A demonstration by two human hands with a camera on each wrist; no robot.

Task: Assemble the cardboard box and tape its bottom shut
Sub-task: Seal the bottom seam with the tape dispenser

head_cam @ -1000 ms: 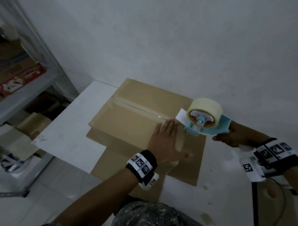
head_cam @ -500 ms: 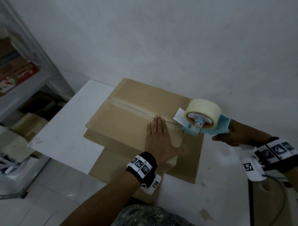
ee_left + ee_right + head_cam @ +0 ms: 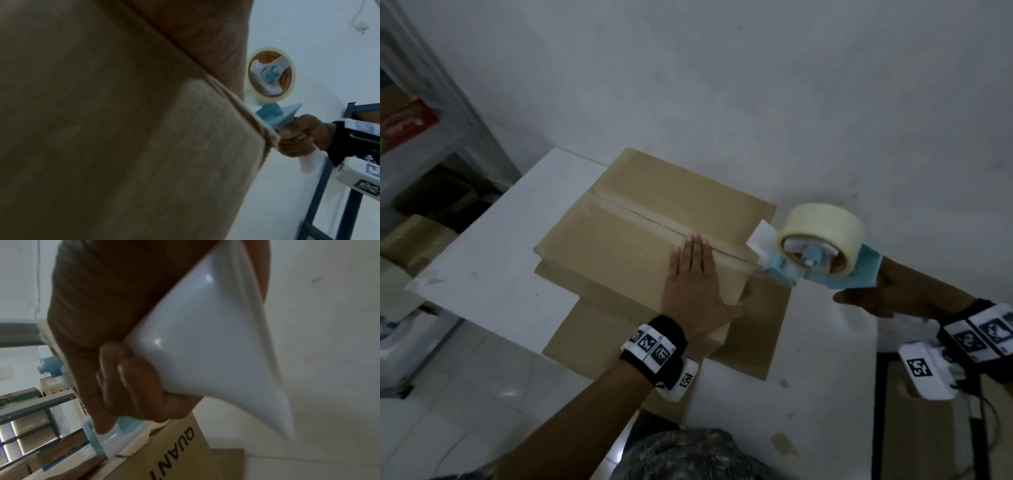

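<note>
From the head view, the cardboard box lies on the white bench, left hand pressed flat, fingers straight, beside the taped seam. The left wrist view shows the right hand, its grip curled round the tape dispenser. The right wrist view shows fingers wrapping its white handle

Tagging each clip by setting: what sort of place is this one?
Probably a storeroom or packing area. A metal shelf rack at the left holds cartons, and a cardboard box lies on a white table while the right hand holds a tape dispenser.
</note>
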